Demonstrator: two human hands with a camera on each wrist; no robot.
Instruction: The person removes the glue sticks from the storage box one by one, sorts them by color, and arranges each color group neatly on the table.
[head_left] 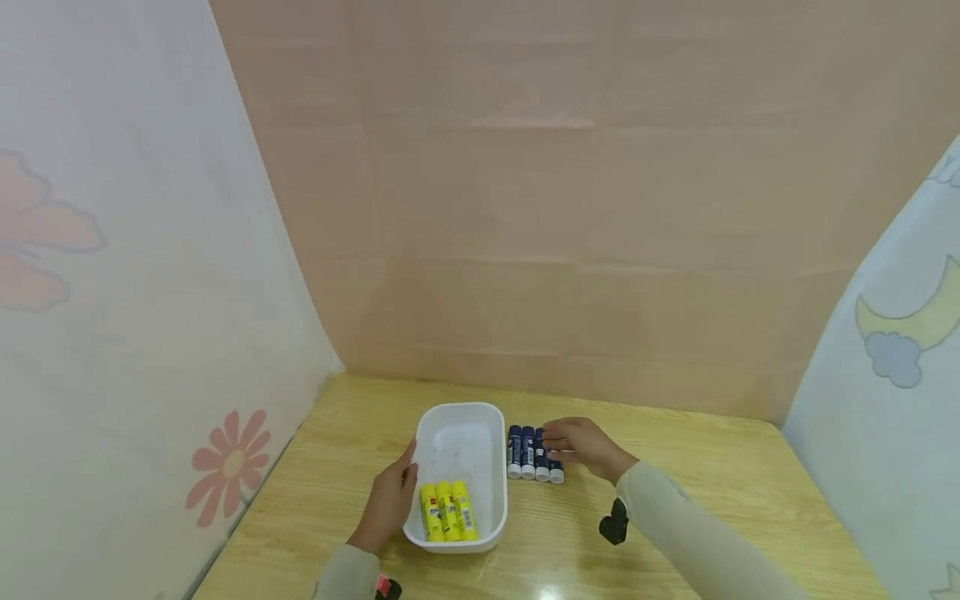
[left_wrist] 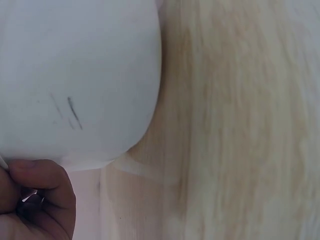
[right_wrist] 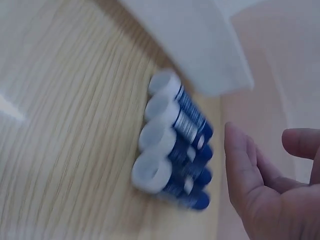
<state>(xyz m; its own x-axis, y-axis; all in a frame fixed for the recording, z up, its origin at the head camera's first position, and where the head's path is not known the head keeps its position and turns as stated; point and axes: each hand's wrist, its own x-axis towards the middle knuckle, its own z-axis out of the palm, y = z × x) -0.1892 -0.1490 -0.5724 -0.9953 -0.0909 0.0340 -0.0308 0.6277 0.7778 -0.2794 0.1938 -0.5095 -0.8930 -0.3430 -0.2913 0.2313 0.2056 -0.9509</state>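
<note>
A white plastic bin (head_left: 465,442) stands on the table, with three yellow glue sticks (head_left: 448,510) side by side at its near end. My left hand (head_left: 390,500) holds the bin's left side, thumb at the rim; in the left wrist view, curled fingers of that hand (left_wrist: 47,195) meet the edge of the bin (left_wrist: 85,75). Several dark blue glue sticks (head_left: 528,454) with white ends lie in a row just right of the bin. Over the row's right end hovers my right hand (head_left: 588,446), thumb and fingers apart and nothing between them, as the right wrist view shows.
The wooden table (head_left: 645,533) meets a brown paper-covered wall (head_left: 570,250) at the back. Pale walls with printed pictures rise at the left (head_left: 150,350) and right. A dark wrist device (head_left: 615,522) sits at the right sleeve.
</note>
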